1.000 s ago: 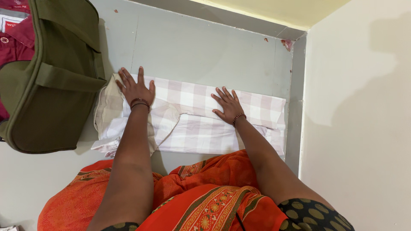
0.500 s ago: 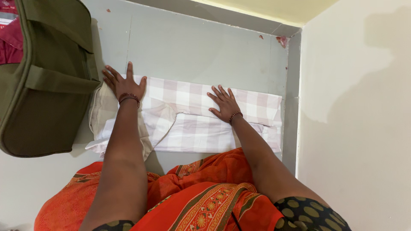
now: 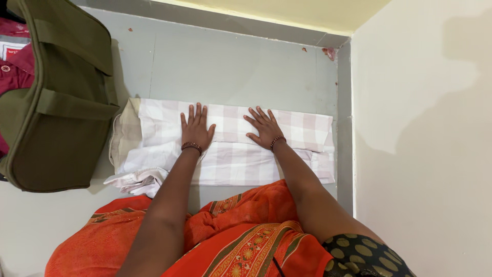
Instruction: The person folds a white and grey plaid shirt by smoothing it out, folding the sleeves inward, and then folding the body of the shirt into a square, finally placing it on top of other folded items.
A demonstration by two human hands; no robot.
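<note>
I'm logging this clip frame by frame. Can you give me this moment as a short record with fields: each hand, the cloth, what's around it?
left hand: flat, palm down on the cloth, fingers together
right hand: flat, palm down on the cloth, fingers spread
cloth: pale checked, folded into a long band on the grey floor; left end rumpled
bag: olive green, left of the cloth
wall: cream, right of the cloth
person's dress: orange, patterned, at the near edge
</note>
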